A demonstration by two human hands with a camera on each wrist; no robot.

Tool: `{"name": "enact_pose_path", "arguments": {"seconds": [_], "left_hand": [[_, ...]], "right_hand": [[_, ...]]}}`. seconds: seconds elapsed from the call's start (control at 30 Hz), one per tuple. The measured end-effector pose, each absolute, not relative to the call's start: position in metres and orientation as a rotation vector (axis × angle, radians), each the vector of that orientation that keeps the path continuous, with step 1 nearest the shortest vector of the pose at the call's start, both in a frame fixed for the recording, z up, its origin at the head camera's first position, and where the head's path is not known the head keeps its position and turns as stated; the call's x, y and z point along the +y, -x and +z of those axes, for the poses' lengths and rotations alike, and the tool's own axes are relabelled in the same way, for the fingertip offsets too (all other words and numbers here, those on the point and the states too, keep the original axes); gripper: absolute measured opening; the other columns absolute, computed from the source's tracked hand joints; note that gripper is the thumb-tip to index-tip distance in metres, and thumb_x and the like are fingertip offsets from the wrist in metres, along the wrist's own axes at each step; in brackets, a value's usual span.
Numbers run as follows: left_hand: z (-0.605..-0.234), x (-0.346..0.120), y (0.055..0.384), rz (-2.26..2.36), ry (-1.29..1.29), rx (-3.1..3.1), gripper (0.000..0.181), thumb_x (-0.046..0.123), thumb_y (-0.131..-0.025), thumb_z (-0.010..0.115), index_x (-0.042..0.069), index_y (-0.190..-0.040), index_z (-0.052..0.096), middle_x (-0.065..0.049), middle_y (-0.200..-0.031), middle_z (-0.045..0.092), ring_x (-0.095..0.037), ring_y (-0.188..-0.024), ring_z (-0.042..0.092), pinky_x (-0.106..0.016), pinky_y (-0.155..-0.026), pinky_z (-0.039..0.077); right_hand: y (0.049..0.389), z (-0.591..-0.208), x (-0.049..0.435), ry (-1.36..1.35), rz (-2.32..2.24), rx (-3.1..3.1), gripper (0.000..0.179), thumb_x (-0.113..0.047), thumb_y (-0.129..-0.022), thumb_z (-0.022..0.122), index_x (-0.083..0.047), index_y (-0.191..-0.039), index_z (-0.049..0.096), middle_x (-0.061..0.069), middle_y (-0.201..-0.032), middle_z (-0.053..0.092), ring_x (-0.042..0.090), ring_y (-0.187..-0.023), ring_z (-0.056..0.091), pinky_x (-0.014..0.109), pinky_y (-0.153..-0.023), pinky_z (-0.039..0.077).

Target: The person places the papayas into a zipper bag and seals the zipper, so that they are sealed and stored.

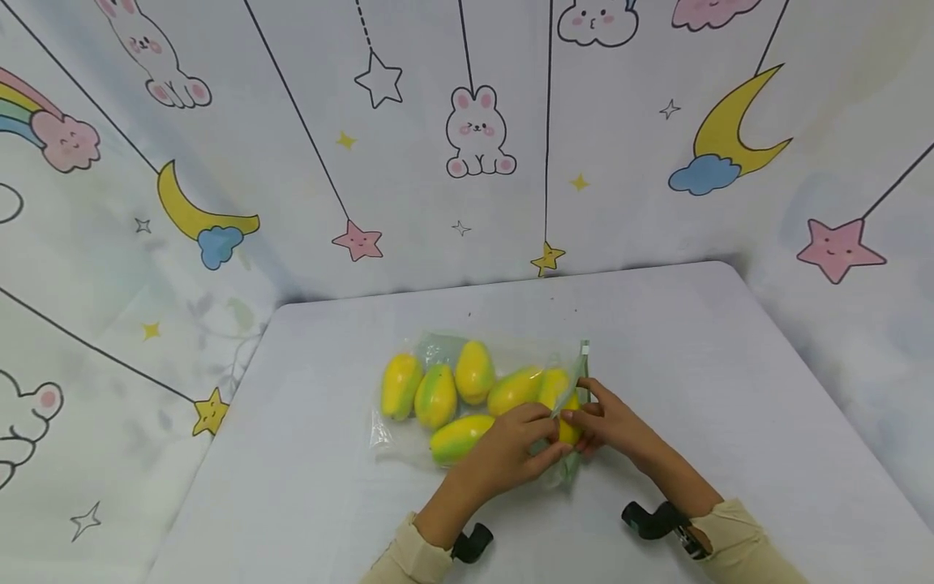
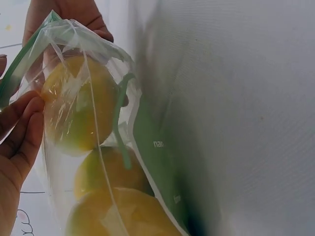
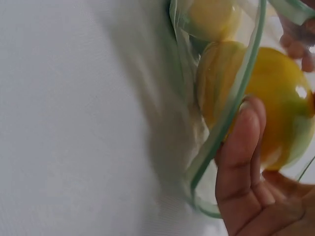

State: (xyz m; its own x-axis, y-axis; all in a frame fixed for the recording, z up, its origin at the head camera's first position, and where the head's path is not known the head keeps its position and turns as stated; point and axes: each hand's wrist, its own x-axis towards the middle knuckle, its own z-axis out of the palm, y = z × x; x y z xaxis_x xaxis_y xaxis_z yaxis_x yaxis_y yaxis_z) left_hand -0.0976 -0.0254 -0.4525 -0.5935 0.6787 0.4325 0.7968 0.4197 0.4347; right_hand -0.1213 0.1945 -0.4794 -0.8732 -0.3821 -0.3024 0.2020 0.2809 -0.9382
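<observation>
A clear zip bag (image 1: 390, 448) with a green-edged mouth lies flat, its opening towards the right. Several yellow-green mangoes (image 1: 474, 371) are inside it. My left hand (image 1: 514, 446) pinches the bag's edge near the mouth, as the left wrist view shows with its fingertips (image 2: 33, 105) against the film. At the opening, my right hand (image 1: 609, 422) holds a mango (image 3: 285, 113), its fingers and thumb around the fruit, partly inside the bag's mouth. The green zip strip (image 3: 234, 101) crosses in front of that mango in the right wrist view.
The bag lies on a white table (image 1: 314, 389) whose far edge meets a wall cloth (image 1: 409, 178) printed with rabbits, stars and moons. Small dark specks dot the tabletop behind the bag. A black wrist camera (image 1: 649, 519) sits on the right wrist, another (image 1: 474, 543) on the left.
</observation>
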Motion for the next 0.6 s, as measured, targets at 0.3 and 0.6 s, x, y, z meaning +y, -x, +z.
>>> {"name": "enact_pose_path", "arguments": {"seconds": [0.3,0.6], "left_hand": [[-0.445,-0.024,0.095,-0.925,1.316,-2.440,0.014,0.020,-0.090,0.073,0.016,-0.081,0.063,0.006,-0.089,0.054,-0.004,-0.079,0.047,-0.008,-0.072,0.038],[-0.440,-0.023,0.094,-0.807,1.337,-2.359,0.014,0.020,-0.088,0.073,0.017,-0.081,0.062,0.006,-0.086,0.050,-0.003,-0.075,0.045,-0.006,-0.071,0.037]], "right_hand": [[0.123,-0.491,0.199,0.364,-1.853,1.789,0.075,-0.015,-0.099,0.052,-0.004,-0.155,0.004,0.010,-0.105,0.067,0.018,-0.078,0.066,0.035,-0.074,0.056],[0.130,-0.491,0.183,0.378,-2.009,1.750,0.044,-0.002,-0.095,0.046,-0.003,-0.135,0.027,0.003,-0.086,0.071,0.018,-0.071,0.067,0.036,-0.071,0.057]]}}
